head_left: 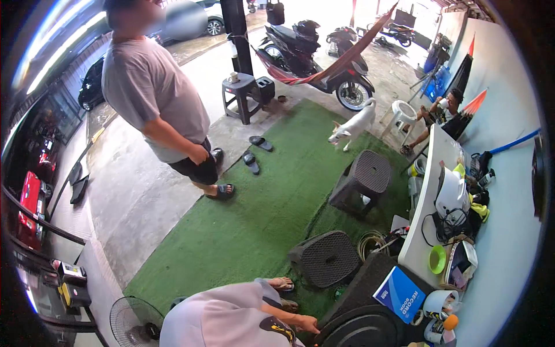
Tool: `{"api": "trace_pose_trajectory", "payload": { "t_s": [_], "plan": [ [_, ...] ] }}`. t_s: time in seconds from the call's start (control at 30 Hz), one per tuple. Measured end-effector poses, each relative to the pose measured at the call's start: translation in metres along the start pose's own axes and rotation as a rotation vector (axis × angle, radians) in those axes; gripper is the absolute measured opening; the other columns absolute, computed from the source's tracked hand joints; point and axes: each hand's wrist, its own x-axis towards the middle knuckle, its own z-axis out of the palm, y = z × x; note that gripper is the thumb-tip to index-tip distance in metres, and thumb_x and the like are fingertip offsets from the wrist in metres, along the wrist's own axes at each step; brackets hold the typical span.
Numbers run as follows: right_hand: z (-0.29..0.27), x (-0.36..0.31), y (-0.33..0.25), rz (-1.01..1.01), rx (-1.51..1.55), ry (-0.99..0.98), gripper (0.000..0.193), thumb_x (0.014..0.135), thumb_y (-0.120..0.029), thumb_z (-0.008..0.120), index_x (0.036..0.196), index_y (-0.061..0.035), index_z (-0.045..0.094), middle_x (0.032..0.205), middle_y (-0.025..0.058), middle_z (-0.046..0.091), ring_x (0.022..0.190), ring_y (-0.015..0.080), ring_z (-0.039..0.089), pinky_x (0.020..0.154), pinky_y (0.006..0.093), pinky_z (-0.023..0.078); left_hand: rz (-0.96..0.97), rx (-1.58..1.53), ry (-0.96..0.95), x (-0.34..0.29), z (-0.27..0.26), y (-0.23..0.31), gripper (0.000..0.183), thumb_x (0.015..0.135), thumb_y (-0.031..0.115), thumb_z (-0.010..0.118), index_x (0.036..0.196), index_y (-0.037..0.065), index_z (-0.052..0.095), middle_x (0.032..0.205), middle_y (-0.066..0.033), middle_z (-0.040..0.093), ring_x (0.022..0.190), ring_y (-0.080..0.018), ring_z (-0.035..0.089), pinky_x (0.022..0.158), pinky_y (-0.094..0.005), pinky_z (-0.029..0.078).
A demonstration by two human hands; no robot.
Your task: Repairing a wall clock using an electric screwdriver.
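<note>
My left hand [308,324] is low in the head view, its bare forearm coming out of my loose pale shirt [217,318]. It rests at or beside the edge of a round black ridged object [361,329], which the picture's lower edge cuts off. The fingers are small and partly turned away, so their grip is unclear; no held thing shows. Right of it, a blue-and-white record book [399,294] lies tilted on a dark surface. My sandalled feet [280,283] are on green artificial turf [231,254]. My right hand is outside the picture.
Two black stools [324,258] [370,172] stand ahead, beside a cluttered white table [425,202]. A fan [136,321] is at lower left. A person in grey [159,98] stands left; a white dog [352,124], hammock [341,61] and motorbike [295,46] are farther off.
</note>
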Motion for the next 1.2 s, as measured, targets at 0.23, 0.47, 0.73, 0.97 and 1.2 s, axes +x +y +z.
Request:
{"api": "trace_pose_trajectory", "payload": {
  "t_s": [0.23, 0.47, 0.73, 0.97, 1.2],
  "plan": [
    [0.005, 0.001, 0.002, -0.171, -0.338, 0.076, 0.025, 0.093, -0.027, 0.048, 0.109, -0.0089, 0.051, 0.097, 0.0202, 0.059, 0.081, 0.0455, 0.063, 0.073, 0.0542, 0.05, -0.118, 0.035, 0.085, -0.001, 0.032, 0.019, 0.065, 0.082, 0.038, 0.069, 0.116, -0.006, 0.035, 0.103, -0.0248, 0.06, 0.095, -0.0385, 0.06, 0.077, -0.0442, 0.047],
    [0.035, 0.014, 0.034, -0.276, -0.354, 0.112, 0.019, 0.091, -0.025, 0.048, 0.099, -0.0105, 0.056, 0.079, 0.0198, 0.063, 0.07, 0.0428, 0.064, 0.066, 0.0553, 0.051, -0.15, 0.101, 0.019, -0.038, 0.037, 0.081, 0.049, 0.08, 0.031, 0.07, 0.104, -0.004, 0.046, 0.1, -0.0238, 0.061, 0.098, -0.0413, 0.059, 0.078, -0.0477, 0.047],
    [-0.006, 0.007, 0.002, 0.505, 1.181, -0.209, 0.02, 0.081, -0.02, 0.068, 0.067, -0.0063, 0.064, 0.062, 0.0048, 0.061, 0.047, 0.0151, 0.051, 0.04, 0.0334, 0.034, -0.108, 0.251, 0.116, -0.051, 0.031, 0.087, 0.038, 0.078, 0.029, 0.07, 0.087, -0.001, 0.05, 0.082, -0.0242, 0.062, 0.084, -0.0439, 0.062, 0.07, -0.0498, 0.048],
    [-0.027, -0.002, 0.0, 0.194, 0.795, 0.143, 0.032, 0.079, -0.027, 0.066, 0.089, 0.0025, 0.059, 0.07, 0.0146, 0.058, 0.051, 0.0268, 0.058, 0.042, 0.0357, 0.046, 0.244, 0.793, -0.333, 0.002, 0.015, 0.079, 0.039, 0.08, 0.039, 0.065, 0.065, 0.003, 0.067, 0.064, -0.0136, 0.065, 0.057, -0.0232, 0.063, 0.054, -0.0397, 0.05],
    [0.03, 0.074, -0.025, 0.206, 0.266, 0.317, 0.025, 0.086, -0.032, 0.055, 0.091, -0.0101, 0.067, 0.085, 0.0121, 0.066, 0.078, 0.0281, 0.065, 0.059, 0.0408, 0.053, -0.38, -0.545, -0.45, 0.031, -0.007, 0.062, 0.022, 0.089, 0.038, 0.058, 0.092, 0.017, 0.062, 0.085, 0.0087, 0.057, 0.076, -0.0061, 0.048, 0.063, -0.0313, 0.04]
  ]
}}
